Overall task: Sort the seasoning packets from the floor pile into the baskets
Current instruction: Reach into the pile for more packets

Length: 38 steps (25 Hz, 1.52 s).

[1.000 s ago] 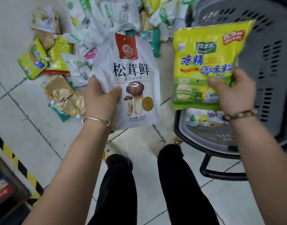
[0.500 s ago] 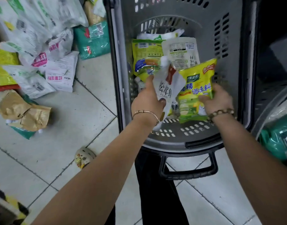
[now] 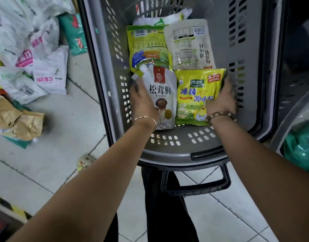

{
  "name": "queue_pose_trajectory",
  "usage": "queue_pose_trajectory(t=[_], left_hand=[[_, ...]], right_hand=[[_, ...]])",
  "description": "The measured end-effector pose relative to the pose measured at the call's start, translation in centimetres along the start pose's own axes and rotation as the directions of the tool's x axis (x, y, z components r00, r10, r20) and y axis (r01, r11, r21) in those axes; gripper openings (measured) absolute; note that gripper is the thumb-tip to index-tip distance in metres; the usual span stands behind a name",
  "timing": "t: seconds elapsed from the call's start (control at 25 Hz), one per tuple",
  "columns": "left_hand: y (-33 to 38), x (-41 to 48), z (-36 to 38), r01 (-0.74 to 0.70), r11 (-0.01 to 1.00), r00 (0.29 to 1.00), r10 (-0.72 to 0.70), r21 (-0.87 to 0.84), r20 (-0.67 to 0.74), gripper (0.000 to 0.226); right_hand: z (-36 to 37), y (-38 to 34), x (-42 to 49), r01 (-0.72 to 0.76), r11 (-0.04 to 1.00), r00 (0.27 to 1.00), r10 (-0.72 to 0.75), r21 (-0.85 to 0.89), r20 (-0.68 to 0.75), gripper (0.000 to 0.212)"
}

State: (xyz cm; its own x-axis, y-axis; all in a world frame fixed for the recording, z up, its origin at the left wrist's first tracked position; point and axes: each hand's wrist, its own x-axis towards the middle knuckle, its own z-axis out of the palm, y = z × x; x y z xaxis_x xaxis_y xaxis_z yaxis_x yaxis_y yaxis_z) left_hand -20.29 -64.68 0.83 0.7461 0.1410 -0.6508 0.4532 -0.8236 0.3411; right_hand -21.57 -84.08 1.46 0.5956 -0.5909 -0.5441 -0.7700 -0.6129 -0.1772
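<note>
Both my hands are down inside the grey basket (image 3: pixel 169 153). My left hand (image 3: pixel 143 102) holds the left edge of a white mushroom seasoning pouch (image 3: pixel 161 91), which lies face up on the basket floor. My right hand (image 3: pixel 220 100) has its fingers curled round the right edge of a yellow chicken-essence packet (image 3: pixel 193 95), lying beside the white pouch. Behind them in the basket lie a green-yellow packet (image 3: pixel 148 48) and a white pouch (image 3: pixel 188 44), both back side up. The floor pile (image 3: pixel 36 55) of mixed packets is at the left.
Crumpled gold-brown packets (image 3: pixel 17 119) lie on the white tiled floor at the left. A second basket (image 3: pixel 289 109) with a green packet (image 3: pixel 300 145) stands at the right edge. The grey basket's black handle (image 3: pixel 197 187) points toward my legs.
I have turned from the pile to the basket and lowered both packets into it. They now lie side by side on its floor, no longer held up in the air.
</note>
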Motion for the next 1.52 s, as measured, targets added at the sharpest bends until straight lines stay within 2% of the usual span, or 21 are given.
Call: queue_pose_trajectory(t=[0.04, 0.08, 0.12, 0.2, 0.24, 0.32, 0.52, 0.68, 0.8, 0.88, 1.04, 1.16, 1.24, 1.32, 1.44, 1.52], left_hand=[[-0.2, -0.5, 0.2, -0.163, 0.968, 0.987, 0.158, 0.189, 0.039, 0.106], [-0.4, -0.7, 0.4, -0.290, 0.886, 0.957, 0.260, 0.361, 0.129, 0.105], [-0.7, -0.7, 0.6, -0.360, 0.801, 0.932, 0.284, 0.478, 0.226, 0.101], [-1.0, -0.3, 0.9, -0.382, 0.700, 0.917, 0.206, 0.603, 0.342, 0.098], [-1.1, 0.1, 1.0, -0.374, 0.675, 0.916, 0.161, 0.636, 0.367, 0.100], [-0.8, 1.1, 1.5, -0.364, 0.660, 0.913, 0.115, 0.657, 0.391, 0.103], [-0.9, 2.8, 3.2, -0.334, 0.687, 0.925, 0.106, 0.645, 0.366, 0.087], [-1.9, 3.1, 4.2, -0.337, 0.657, 0.934, 0.145, 0.675, 0.326, 0.088], [-1.7, 3.1, 4.2, -0.342, 0.624, 0.933, 0.139, 0.703, 0.332, 0.090], [-1.0, 2.9, 3.7, -0.339, 0.672, 0.925, 0.112, 0.658, 0.362, 0.086], [0.7, 2.1, 0.7, -0.265, 0.862, 0.905, 0.067, 0.433, 0.420, 0.083], [1.5, -0.1, -2.8, -0.250, 0.952, 0.914, 0.172, 0.175, 0.368, 0.071], [1.8, -2.3, -5.6, -0.283, 0.959, 0.918, 0.270, 0.003, 0.289, 0.058], [0.9, -4.4, -8.9, -0.334, 0.939, 0.919, 0.345, -0.088, 0.192, 0.052], [-2.1, -5.7, -13.9, -0.418, 0.903, 0.899, 0.427, -0.097, 0.101, 0.049], [-5.9, -6.4, -17.6, -0.414, 0.908, 0.904, 0.419, -0.065, 0.089, 0.049]], right_hand=[[-0.2, 0.0, 0.0, 0.114, 0.989, 0.992, -0.119, -0.098, -0.048, 0.089], [-0.2, 0.0, 0.0, 0.220, 0.952, 0.972, -0.232, -0.212, -0.032, 0.095], [0.1, 0.1, 0.0, 0.310, 0.893, 0.949, -0.310, -0.327, 0.054, 0.100], [0.9, 0.4, 0.2, 0.441, 0.758, 0.895, -0.333, -0.481, 0.296, 0.108], [1.5, 0.7, 0.4, 0.476, 0.711, 0.871, -0.304, -0.517, 0.385, 0.111], [2.4, 1.3, 1.1, 0.478, 0.687, 0.859, -0.235, -0.547, 0.456, 0.111], [5.0, 0.9, 2.4, 0.442, 0.676, 0.890, -0.250, -0.590, 0.380, 0.100], [5.7, 1.5, 2.6, 0.431, 0.682, 0.898, -0.262, -0.591, 0.352, 0.107], [6.0, 1.2, 2.6, 0.420, 0.691, 0.905, -0.264, -0.589, 0.335, 0.098], [5.9, 0.9, 2.6, 0.409, 0.713, 0.906, -0.242, -0.569, 0.348, 0.092], [3.4, 0.2, 1.7, 0.419, 0.797, 0.888, -0.262, -0.434, 0.377, 0.092], [0.8, -1.1, -1.1, 0.405, 0.858, 0.905, -0.329, -0.316, 0.269, 0.087], [-0.9, -2.5, -3.3, 0.402, 0.880, 0.911, -0.357, -0.254, 0.205, 0.082], [-2.1, -4.4, -6.0, 0.409, 0.890, 0.911, -0.386, -0.200, 0.144, 0.078], [-3.4, -8.2, -10.3, 0.449, 0.889, 0.892, -0.452, -0.094, -0.009, 0.071], [-3.3, -11.9, -14.1, 0.509, 0.861, 0.859, -0.508, -0.008, -0.058, 0.068]])
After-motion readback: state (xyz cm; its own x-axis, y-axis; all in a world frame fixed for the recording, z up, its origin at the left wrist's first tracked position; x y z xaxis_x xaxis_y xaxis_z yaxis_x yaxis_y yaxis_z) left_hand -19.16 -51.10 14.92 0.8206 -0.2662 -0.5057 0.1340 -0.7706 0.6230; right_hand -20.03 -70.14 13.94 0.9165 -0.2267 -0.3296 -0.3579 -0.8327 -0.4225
